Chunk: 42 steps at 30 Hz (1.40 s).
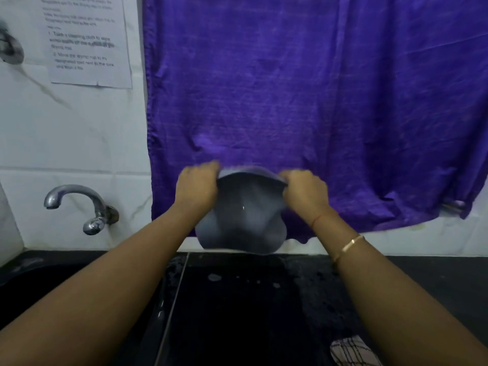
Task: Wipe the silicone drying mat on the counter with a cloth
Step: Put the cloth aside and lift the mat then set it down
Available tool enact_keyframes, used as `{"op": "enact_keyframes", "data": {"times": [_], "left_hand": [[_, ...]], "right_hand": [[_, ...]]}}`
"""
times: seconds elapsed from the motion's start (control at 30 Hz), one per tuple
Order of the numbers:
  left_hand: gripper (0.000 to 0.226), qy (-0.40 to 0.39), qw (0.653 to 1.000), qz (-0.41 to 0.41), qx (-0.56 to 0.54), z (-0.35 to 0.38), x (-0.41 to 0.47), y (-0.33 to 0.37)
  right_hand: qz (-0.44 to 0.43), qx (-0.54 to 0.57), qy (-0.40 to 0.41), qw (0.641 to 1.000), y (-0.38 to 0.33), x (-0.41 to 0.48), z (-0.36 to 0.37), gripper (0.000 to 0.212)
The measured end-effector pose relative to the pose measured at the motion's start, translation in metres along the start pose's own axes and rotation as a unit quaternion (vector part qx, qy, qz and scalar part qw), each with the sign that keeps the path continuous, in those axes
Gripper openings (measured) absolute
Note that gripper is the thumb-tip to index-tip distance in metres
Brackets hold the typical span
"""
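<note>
Purple curtain behind; both hands with fingers clenched on grey mat's top edge.

Mid-frame, the left hand and right hand each grip an upper corner of a grey silicone mat, held up off the black counter so it sags between them. A purple cloth hangs behind. A tap sits at left; a checked cloth lies lower right.
</note>
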<state>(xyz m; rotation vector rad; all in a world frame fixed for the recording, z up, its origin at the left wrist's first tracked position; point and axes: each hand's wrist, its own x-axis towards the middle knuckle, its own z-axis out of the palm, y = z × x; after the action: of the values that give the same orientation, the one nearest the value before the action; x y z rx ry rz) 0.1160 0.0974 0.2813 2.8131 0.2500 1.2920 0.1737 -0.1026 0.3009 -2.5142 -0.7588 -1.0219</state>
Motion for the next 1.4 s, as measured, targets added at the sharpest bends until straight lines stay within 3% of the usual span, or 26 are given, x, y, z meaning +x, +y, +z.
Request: {"op": "enact_keyframes", "data": {"times": [0.03,0.07,0.1,0.2,0.3,0.37,0.5,0.67,0.77,0.87,1.03,1.23,1.4], "left_hand": [[0.016,-0.084,0.996,-0.016,0.040,0.009,-0.006,-0.004],[0.017,-0.122,0.990,-0.024,0.062,0.017,-0.012,-0.009],[0.017,-0.110,0.992,-0.022,0.060,0.020,-0.017,-0.011],[0.016,-0.029,0.999,0.006,0.024,0.012,-0.009,-0.009],[0.018,-0.040,0.999,-0.007,0.015,-0.012,0.010,-0.004],[0.023,-0.111,0.993,-0.031,0.020,-0.026,0.019,-0.001],[0.030,-0.274,0.960,-0.002,0.052,-0.050,0.032,0.005],[0.027,-0.426,0.902,0.027,0.064,-0.041,0.036,-0.004],[0.022,-0.413,0.910,0.009,0.023,-0.022,0.031,-0.016],[0.026,-0.326,0.945,-0.007,-0.002,-0.008,0.027,-0.022],[0.035,-0.200,0.980,0.010,0.002,-0.002,0.019,-0.023],[0.042,-0.257,0.966,0.009,0.008,0.015,-0.036,-0.024],[0.045,-0.429,0.902,0.027,-0.038,0.059,-0.158,-0.037]], "right_hand": [[0.021,-0.017,-0.115,0.993,0.002,-0.003,0.005,0.033],[0.034,-0.025,-0.174,0.984,0.007,-0.004,0.008,0.036],[0.031,-0.023,-0.176,0.984,0.010,-0.005,0.009,0.038],[0.006,-0.021,-0.082,0.996,0.011,-0.001,0.001,0.042],[0.000,0.005,-0.073,0.997,0.011,0.012,-0.017,0.038],[-0.007,0.018,-0.131,0.991,0.016,0.023,-0.031,0.023],[-0.045,0.081,-0.288,0.953,0.023,0.036,-0.047,0.014],[-0.042,0.091,-0.403,0.910,0.028,0.043,-0.020,0.031],[-0.050,0.067,-0.419,0.904,0.031,0.041,0.001,0.025],[-0.046,0.055,-0.368,0.927,0.035,0.043,0.012,0.016],[-0.018,0.023,-0.278,0.960,0.040,0.042,0.010,0.034],[-0.066,-0.014,-0.250,0.966,0.040,-0.033,0.036,0.043],[-0.068,0.033,-0.378,0.923,0.046,-0.161,0.093,0.051]]}}
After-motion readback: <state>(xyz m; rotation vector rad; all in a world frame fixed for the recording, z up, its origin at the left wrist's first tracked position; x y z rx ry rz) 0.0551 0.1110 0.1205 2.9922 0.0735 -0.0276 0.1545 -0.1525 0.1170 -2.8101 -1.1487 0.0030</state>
